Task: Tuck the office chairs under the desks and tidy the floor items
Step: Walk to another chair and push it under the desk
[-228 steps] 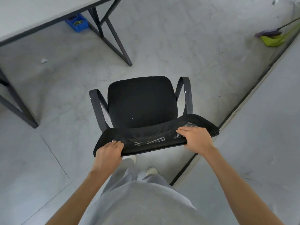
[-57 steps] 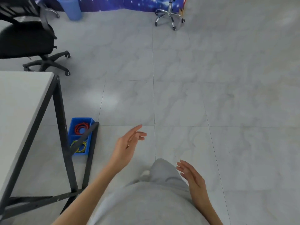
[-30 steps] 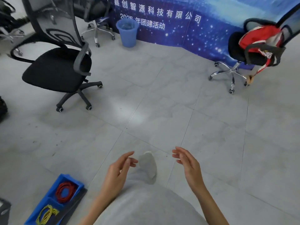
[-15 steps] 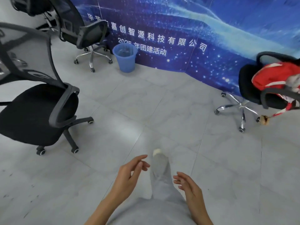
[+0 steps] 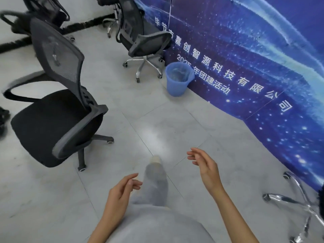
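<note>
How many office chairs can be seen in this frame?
4, perhaps more out of frame: a black mesh chair near left; a chrome-based chair by the blue bin; one partly cropped at top left; a chrome base at lower right.

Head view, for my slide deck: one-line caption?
Empty left hand and right hand approach a black mesh office chair near a blue bin.

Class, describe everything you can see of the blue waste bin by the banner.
The blue waste bin is a round, tapered bucket of translucent-looking blue plastic, wider at the rim than at the base. A thin clear liner seems to fold over its rim; its contents cannot be made out. It stands upright on the grey tiled floor, right against the foot of the blue banner, just beside the chrome-based office chair. Neither hand touches it.
</note>
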Available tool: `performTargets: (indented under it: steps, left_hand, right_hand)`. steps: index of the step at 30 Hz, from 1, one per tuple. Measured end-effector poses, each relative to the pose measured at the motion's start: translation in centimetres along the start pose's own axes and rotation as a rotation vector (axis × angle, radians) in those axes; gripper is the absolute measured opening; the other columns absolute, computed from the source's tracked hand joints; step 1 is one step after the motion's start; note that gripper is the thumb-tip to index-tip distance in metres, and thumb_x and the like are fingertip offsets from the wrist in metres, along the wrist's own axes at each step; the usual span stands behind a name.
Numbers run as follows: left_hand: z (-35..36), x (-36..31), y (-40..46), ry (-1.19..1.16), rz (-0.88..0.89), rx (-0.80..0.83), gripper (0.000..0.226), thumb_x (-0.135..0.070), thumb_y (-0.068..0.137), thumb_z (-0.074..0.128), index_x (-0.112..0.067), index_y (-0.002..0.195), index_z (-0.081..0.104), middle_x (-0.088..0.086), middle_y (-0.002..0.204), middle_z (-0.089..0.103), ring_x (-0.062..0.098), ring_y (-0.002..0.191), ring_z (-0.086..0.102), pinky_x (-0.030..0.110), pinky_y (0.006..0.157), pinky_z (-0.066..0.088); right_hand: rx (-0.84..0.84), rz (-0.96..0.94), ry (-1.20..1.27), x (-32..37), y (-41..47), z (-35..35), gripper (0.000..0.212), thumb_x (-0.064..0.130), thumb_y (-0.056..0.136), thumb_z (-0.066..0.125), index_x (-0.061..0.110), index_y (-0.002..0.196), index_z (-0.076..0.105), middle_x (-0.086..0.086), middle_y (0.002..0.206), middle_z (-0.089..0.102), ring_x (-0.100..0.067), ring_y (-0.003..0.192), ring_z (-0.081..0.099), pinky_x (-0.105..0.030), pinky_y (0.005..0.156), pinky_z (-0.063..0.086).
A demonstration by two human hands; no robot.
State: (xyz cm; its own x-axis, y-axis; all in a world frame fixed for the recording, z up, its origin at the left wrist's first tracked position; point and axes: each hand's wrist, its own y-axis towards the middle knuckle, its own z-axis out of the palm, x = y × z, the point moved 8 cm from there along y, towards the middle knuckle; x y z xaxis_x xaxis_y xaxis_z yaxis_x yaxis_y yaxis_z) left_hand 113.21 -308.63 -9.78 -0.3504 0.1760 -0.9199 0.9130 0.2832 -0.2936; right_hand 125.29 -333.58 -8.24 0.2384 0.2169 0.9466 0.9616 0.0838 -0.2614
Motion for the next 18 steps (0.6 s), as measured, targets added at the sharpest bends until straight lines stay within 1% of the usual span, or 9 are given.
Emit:
performTargets:
  steps: [1, 3, 5, 8, 10, 13, 14, 18]
  left_hand:
    - [0.4, -0.6, 2.6, -0.006, 0.001, -0.014, 0.035, -0.01, 0.097, 0.04, -0.034, 0.098, 0.065, -0.01, 0.088, 0.072, 0.007, 0.076, 0.066, 0.017, 0.076, 0.05]
    - [1.1, -2.1, 8.3, -0.006, 0.009, -0.021, 0.027, -0.021, 0.094, 0.04, -0.032, 0.1, 0.063, -0.011, 0.087, 0.072, 0.007, 0.077, 0.066, 0.019, 0.077, 0.05]
    - [1.7, -4.3, 14.5, 0.007, 0.022, 0.007, 0.029, -0.029, 0.088, 0.037, -0.033, 0.102, 0.062, -0.011, 0.088, 0.071, 0.007, 0.079, 0.066, 0.023, 0.079, 0.05]
    - [2.1, -9.1, 23.5, 0.033, 0.059, 0.038, 0.025, -0.029, 0.089, 0.038, -0.032, 0.104, 0.059, -0.015, 0.089, 0.07, 0.006, 0.081, 0.066, 0.032, 0.083, 0.05]
    - [2.2, -12.7, 29.1, 0.038, 0.093, 0.058, 0.023, -0.022, 0.095, 0.041, -0.035, 0.101, 0.058, -0.017, 0.088, 0.069, 0.005, 0.08, 0.065, 0.034, 0.083, 0.049]
    - [2.1, -17.0, 36.5, 0.064, 0.128, 0.088, 0.023, -0.027, 0.091, 0.039, -0.038, 0.1, 0.056, -0.024, 0.086, 0.068, 0.003, 0.08, 0.065, 0.026, 0.08, 0.048]
    - [2.0, -18.1, 38.8, 0.072, 0.139, 0.087, 0.023, -0.027, 0.09, 0.038, -0.039, 0.101, 0.055, -0.025, 0.086, 0.068, 0.002, 0.08, 0.065, 0.023, 0.078, 0.047]
    - [0.9, -20.2, 47.0, 0.063, 0.124, 0.038, 0.024, -0.023, 0.093, 0.039, -0.038, 0.103, 0.055, -0.025, 0.087, 0.067, 0.001, 0.082, 0.064, 0.014, 0.076, 0.046]
  right_hand:
    - [0.013, 0.004, -0.008, 0.0, 2.7, 0.2, 0.027, 0.008, 0.096, 0.042, 0.024, 0.104, 0.062, 0.003, 0.1, 0.069, -0.007, 0.089, 0.066, -0.018, 0.081, 0.05]
    - [0.024, 0.023, -0.017, 0.1, 7.7, 0.8, 0.027, 0.008, 0.096, 0.042, 0.026, 0.102, 0.062, 0.003, 0.099, 0.069, -0.008, 0.089, 0.066, -0.018, 0.08, 0.05]
    - [0.034, 0.053, -0.03, 0.2, 12.1, 1.2, 0.027, 0.009, 0.096, 0.043, 0.027, 0.101, 0.062, 0.003, 0.099, 0.069, -0.008, 0.088, 0.066, -0.016, 0.077, 0.05]
    - [0.025, 0.097, -0.041, 1.1, 17.7, 1.2, 0.026, 0.01, 0.096, 0.043, 0.026, 0.101, 0.063, 0.003, 0.099, 0.07, -0.008, 0.088, 0.066, -0.017, 0.075, 0.049]
    - [0.012, 0.116, -0.052, 2.2, 21.9, 0.7, 0.026, 0.01, 0.096, 0.044, 0.028, 0.099, 0.063, 0.004, 0.095, 0.071, -0.008, 0.087, 0.067, -0.019, 0.074, 0.05]
    - [-0.006, 0.141, -0.057, 3.8, 28.5, 0.4, 0.027, 0.01, 0.096, 0.044, 0.027, 0.098, 0.064, 0.007, 0.093, 0.072, -0.009, 0.087, 0.067, -0.013, 0.074, 0.051]
    - [0.001, 0.135, -0.061, 4.6, 31.0, 0.6, 0.028, 0.008, 0.096, 0.043, 0.026, 0.098, 0.064, 0.005, 0.092, 0.072, -0.009, 0.087, 0.067, -0.012, 0.074, 0.051]
    - [0.104, 0.128, -0.085, 7.2, 41.6, 3.6, 0.026, 0.006, 0.096, 0.042, 0.022, 0.101, 0.062, 0.002, 0.098, 0.07, -0.005, 0.084, 0.067, -0.01, 0.071, 0.049]
